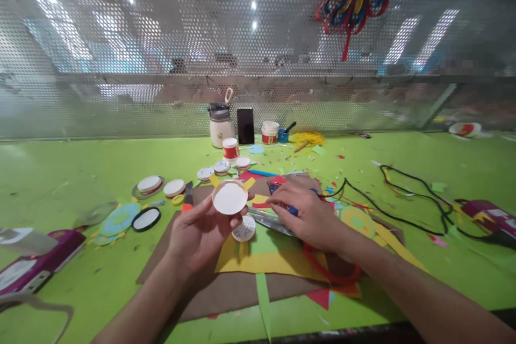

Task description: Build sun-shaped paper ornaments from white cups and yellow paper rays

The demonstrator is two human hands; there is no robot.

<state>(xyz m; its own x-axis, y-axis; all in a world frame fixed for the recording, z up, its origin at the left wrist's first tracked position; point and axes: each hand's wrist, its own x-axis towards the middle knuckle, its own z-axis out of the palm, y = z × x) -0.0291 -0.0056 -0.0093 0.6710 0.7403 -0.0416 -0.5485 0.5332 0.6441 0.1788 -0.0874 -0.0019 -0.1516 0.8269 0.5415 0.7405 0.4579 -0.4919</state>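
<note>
In my left hand [197, 231] is a small round white lid [229, 198], tilted with its face toward me. Yellow paper strips [249, 183] stick out at its rim. My right hand [304, 212] is curled palm down over blue-handled tools; what its fingers hold, if anything, is hidden. Blue plastic [293, 209] shows beneath the fingers, and scissor-like metal blades [274, 223] lie beside them. Another white lid [244, 228] with blue marks rests between the hands on yellow and green paper [266, 260].
Brown cardboard [226, 295] underlies the work. Several lids [174, 188], a utility knife [188, 196] and paper rings [121, 220] lie left. A black cable [387, 212] runs right to a purple power strip [489, 217]. A bottle [221, 126], phone [245, 126] and tubs [270, 131] stand behind.
</note>
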